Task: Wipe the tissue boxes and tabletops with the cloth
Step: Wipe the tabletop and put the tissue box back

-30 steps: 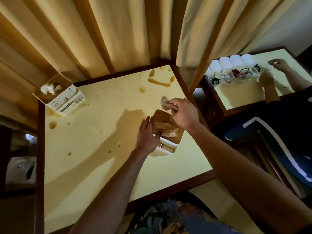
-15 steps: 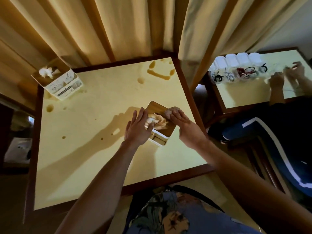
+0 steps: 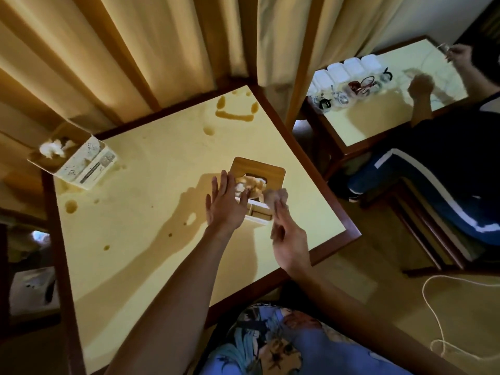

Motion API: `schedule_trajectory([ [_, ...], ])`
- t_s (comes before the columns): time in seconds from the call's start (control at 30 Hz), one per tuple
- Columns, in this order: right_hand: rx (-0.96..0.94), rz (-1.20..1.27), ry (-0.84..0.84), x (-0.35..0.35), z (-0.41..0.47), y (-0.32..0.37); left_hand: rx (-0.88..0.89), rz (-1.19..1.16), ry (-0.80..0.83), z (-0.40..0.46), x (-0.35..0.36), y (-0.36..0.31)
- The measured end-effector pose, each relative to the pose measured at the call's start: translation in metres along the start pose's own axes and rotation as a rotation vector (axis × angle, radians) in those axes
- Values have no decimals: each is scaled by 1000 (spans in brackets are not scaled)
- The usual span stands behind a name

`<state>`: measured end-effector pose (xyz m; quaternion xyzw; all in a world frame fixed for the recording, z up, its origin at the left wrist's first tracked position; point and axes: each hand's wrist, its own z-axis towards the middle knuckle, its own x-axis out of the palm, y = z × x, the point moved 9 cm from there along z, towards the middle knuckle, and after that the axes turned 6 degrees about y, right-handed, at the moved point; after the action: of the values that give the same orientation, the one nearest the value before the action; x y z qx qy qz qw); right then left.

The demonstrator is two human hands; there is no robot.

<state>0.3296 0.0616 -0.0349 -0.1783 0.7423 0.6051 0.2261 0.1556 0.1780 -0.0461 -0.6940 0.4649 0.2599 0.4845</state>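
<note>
1. Near the right edge of the yellow wood-framed worktop sits the wooden-lidded white tissue box, tissue poking out.
2. Left hand is flat and open, fingers spread, pressed against the box's left side, holding nothing.
3. Right hand pinches a crumpled pale cloth against the box's near corner.
4. Second white printed tissue box sits at the far-left corner; brown spill marks dot the top.

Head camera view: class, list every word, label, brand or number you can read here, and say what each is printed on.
No text can be read.
White tissue box at the table's far left corner: printed panels on its side, too small and blurred to read.
Wooden-lidded tissue box between the hands: no lettering visible.
Patterned clothing at the bottom edge: pictures only, no clear words.
</note>
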Motion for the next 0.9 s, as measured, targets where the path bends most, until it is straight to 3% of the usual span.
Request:
schedule_trajectory([
  [0.1, 329, 212, -42, 11, -11, -25, 24, 36, -21, -2, -2, -1],
  [0.2, 488, 322, -25, 35, -1, -25, 47, 42, -41, -3, -5, -3],
  [0.33, 688, 570, -148, 60, 3, -24, 51, 34, -42, -3, -5, -4],
  [0.43, 775, 609, -156, 66, -1, -22, 65, 54, -35, -3, -5, -2],
  [0.67, 729, 1022, 93, 71, -22, 34, 112, -42, 16, -2, -13, -2],
  [0.77, 659, 980, 156, 65, -22, 60, 72, -304, 16, -9, -26, 15],
  [0.9, 492, 710, 134, 53, -12, 89, -142, -579, -68, -39, -42, 71],
])
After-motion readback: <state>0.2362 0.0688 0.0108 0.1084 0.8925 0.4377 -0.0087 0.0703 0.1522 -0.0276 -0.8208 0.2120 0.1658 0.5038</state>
